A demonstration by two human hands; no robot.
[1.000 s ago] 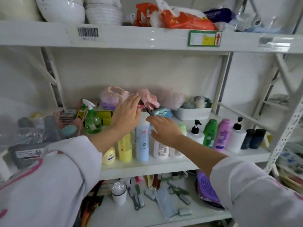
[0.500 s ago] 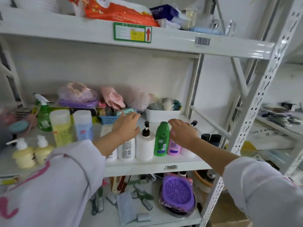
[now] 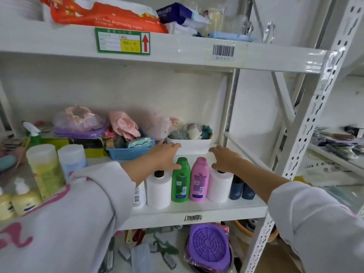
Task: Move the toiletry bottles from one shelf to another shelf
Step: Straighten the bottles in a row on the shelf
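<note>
A row of toiletry bottles stands at the front of the middle shelf (image 3: 197, 212): a white pump bottle (image 3: 158, 191), a green bottle (image 3: 180, 180), a pink bottle (image 3: 199, 180), a second white pump bottle (image 3: 219, 186) and two dark blue bottles (image 3: 241, 189). My left hand (image 3: 164, 155) hovers over the first white pump bottle, fingers spread, thumb by the green cap. My right hand (image 3: 226, 158) rests over the pump of the second white bottle, hiding it. Neither hand grips anything. Farther left stand a yellow bottle (image 3: 44, 170), a pale blue bottle (image 3: 71, 158) and cream pump bottles (image 3: 25, 198).
Behind the bottles sit a white tub (image 3: 189, 145) of sponges, a blue basket (image 3: 128, 152), bagged items and a green spray bottle (image 3: 34, 136). The upper shelf holds an orange wipes pack (image 3: 102, 16). Below lie brushes and a purple strainer (image 3: 208, 247). A perforated upright (image 3: 303, 138) stands right.
The view and both hands have shifted right along the shelf, from the yellow and blue bottles to the green, pink and white pump bottles. Both hands stay open.
</note>
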